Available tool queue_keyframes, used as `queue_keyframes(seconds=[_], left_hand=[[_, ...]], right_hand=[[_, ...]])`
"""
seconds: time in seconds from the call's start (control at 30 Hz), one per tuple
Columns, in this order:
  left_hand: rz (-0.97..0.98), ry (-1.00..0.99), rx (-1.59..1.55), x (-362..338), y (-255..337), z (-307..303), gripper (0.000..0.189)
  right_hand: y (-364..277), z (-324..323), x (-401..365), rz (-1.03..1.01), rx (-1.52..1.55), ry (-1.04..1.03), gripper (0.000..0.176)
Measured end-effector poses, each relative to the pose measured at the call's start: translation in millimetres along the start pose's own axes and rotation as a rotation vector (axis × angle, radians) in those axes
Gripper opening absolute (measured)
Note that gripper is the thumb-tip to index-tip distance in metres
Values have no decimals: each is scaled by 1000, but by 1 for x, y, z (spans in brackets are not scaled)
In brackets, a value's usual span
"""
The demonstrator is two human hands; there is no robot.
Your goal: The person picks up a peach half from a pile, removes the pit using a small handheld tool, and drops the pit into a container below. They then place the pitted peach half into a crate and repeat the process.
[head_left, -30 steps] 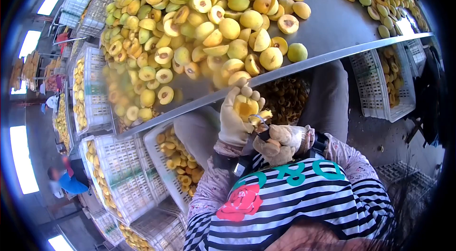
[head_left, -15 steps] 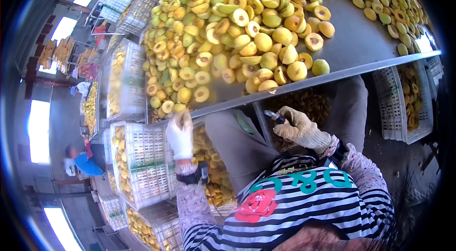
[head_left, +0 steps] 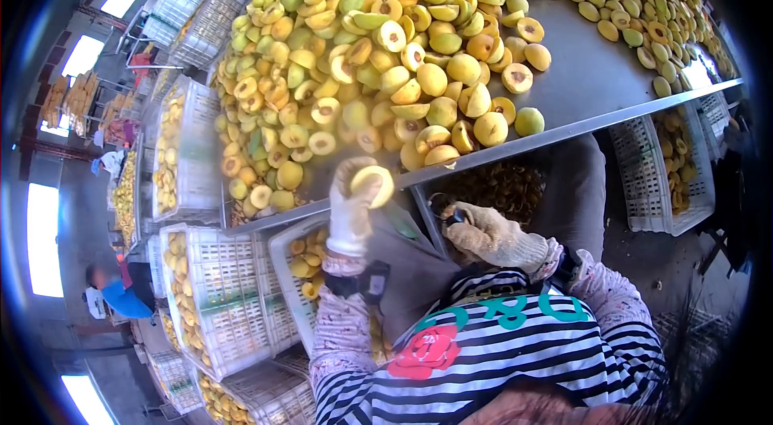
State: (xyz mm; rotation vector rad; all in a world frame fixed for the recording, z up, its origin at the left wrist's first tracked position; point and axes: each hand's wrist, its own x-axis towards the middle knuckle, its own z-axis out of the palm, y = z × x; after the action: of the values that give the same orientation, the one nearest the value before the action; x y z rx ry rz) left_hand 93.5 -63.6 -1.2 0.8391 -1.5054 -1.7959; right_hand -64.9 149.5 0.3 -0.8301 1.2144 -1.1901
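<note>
My left hand (head_left: 348, 208), in a white glove, is closed on a yellow peach half (head_left: 373, 186) just over the table's near edge. The cut side of this half seems to face up, somewhat blurred. My right hand (head_left: 487, 233), in a cream knitted glove, is wrapped around a small hand tool (head_left: 456, 217) with a dark handle and a metal end that looks curved. The tool is apart from the fruit, above my lap. A large heap of peach halves (head_left: 435, 79) covers much of the metal table (head_left: 596, 63) in front of me.
White crates (head_left: 233, 296) of peach halves stand to the left, and another crate (head_left: 644, 175) is under the table at right. Dark scraps (head_left: 499, 187) lie below the table's raised metal rim (head_left: 564, 134). A person in blue (head_left: 127, 296) is at far left.
My left hand has moved right along the table edge and now shows a peach half in its grip. My right hand with the tool has shifted slightly left and down.
</note>
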Motion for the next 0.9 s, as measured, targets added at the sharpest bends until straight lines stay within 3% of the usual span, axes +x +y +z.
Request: queue_keyframes(seconds=[0.03, 0.1, 0.2, 0.23, 0.27, 0.4, 0.53, 0.67, 0.77, 0.9], left_hand=[[9, 31, -55, -17, -9, 18, 23], [-23, -119, 35, -37, -25, 39, 17], [-236, -35, -779, -50, -21, 68, 30], [-250, -12, -759, -46, -27, 67, 43], [-279, 8, -710, -44, -30, 67, 43], [-297, 41, -658, -38, -32, 70, 42], [-307, 157, -640, -39, -27, 76, 29], [-223, 146, -541, -38, -33, 74, 38], [-203, 144, -479, -39, -36, 74, 40], [-146, -93, -446, -34, -43, 69, 42]], right_hand=[[-11, 4, 2, -8, -20, -39, 37], [-27, 11, 8, 127, -119, -95, 38], [0, 10, 17, 76, -216, 20, 37], [10, 11, 17, 39, -239, 77, 36], [17, 14, 16, 14, -222, 122, 35], [0, 14, 13, 266, -52, 48, 38], [-5, 27, 22, 441, -21, 110, 42], [9, 27, 29, 417, 142, 15, 41], [15, 33, 29, 298, 26, 97, 41], [16, 21, 23, 335, 98, -77, 41]])
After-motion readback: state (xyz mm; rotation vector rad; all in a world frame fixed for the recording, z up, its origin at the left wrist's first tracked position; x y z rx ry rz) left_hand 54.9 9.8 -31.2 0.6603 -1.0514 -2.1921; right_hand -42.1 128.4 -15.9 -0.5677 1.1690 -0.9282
